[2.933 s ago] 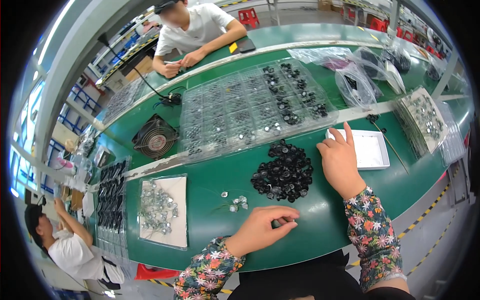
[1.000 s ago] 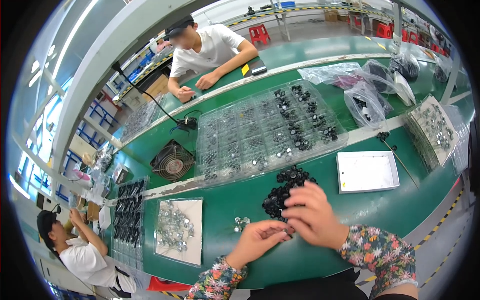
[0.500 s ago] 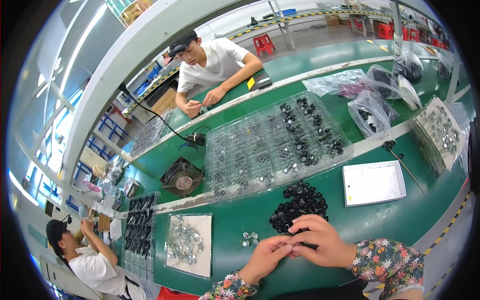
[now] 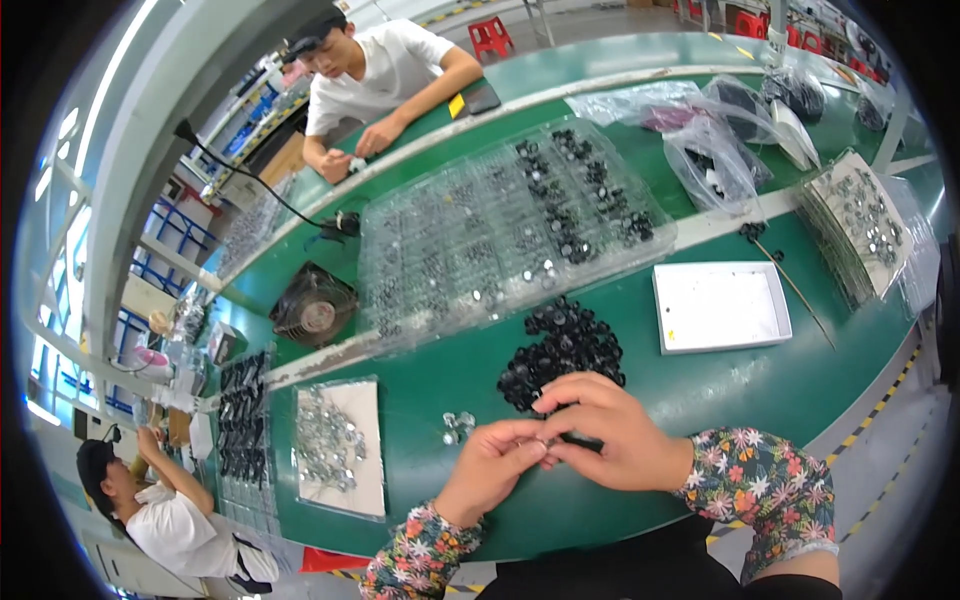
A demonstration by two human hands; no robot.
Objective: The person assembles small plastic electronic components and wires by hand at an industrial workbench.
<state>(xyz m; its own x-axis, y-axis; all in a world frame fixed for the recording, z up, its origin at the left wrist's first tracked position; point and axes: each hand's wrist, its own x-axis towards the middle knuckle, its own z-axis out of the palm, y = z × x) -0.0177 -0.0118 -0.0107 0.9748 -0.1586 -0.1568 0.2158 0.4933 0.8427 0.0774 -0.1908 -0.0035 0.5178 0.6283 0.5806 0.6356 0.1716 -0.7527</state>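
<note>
My left hand (image 4: 497, 468) and my right hand (image 4: 622, 442) meet fingertip to fingertip above the green bench. Thumb and forefinger of the left are pinched on something too small and too hidden to make out. Under the curled fingers of the right shows a small black part (image 4: 582, 440), mostly covered. Just beyond the hands lies a heap of small round black parts (image 4: 562, 352). Left of that heap, a few shiny clear pieces (image 4: 458, 428) rest on the bench. Floral sleeves cover both my forearms.
A large clear compartment tray (image 4: 480, 250) with black and clear parts lies beyond the heap. A shallow white box (image 4: 722, 305) stands right, a pad with clear pieces (image 4: 345, 440) left, near a fan (image 4: 313, 305). Two people work across and at the left.
The whole view has shifted, so the bench and its contents sit further left and higher. My hands stay together, with the fingers slightly rearranged at the pinch.
</note>
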